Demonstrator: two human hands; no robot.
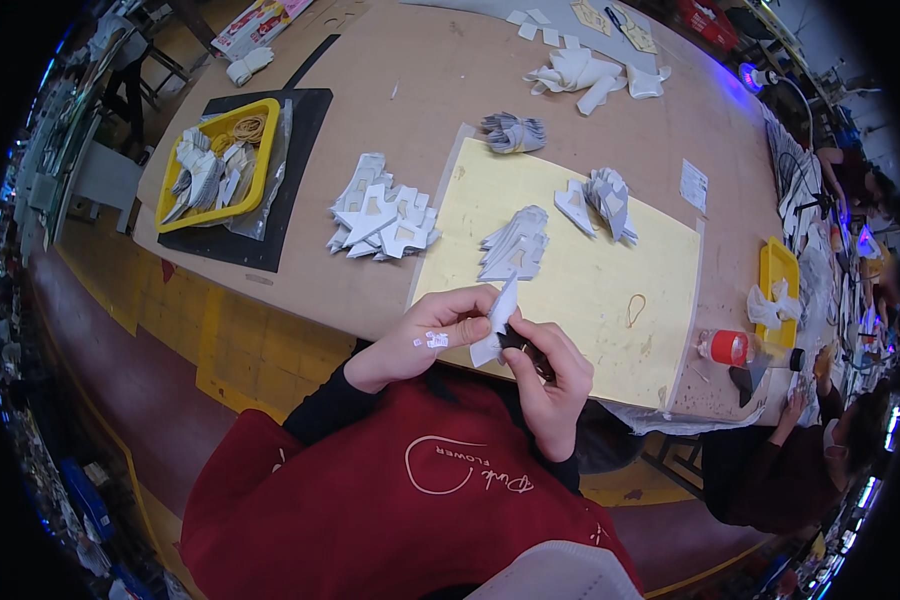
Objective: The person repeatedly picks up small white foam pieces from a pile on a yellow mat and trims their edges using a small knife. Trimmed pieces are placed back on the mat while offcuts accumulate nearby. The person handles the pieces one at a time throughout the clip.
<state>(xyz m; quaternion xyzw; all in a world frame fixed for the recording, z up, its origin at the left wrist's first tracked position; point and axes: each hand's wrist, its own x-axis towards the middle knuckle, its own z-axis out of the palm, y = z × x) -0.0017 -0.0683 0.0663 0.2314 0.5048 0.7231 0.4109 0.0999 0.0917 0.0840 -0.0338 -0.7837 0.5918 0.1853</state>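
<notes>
Close in front of my body, at the table's near edge, I hold a white cut piece (503, 308), upright and narrow side toward me. My left hand (435, 328) pinches it between thumb and fingers. Beside it, my right hand (555, 380) is closed with its fingertips at the piece's edge, and a dark brown shiny object (532, 358) shows under those fingers; its kind is unclear. Just beyond my hands lies a fanned stack of similar white pieces (515, 243) on a yellow sheet (590, 300). More loose white pieces (385, 215) are piled to the left.
Bundled grey-white pieces (513, 132) and another bundle (610, 200) lie farther off, with a rubber band (635, 310) at right. A yellow basket (268, 160) rests on a black board at left. A red-labelled bottle (725, 347) lies right, near another person (800, 470).
</notes>
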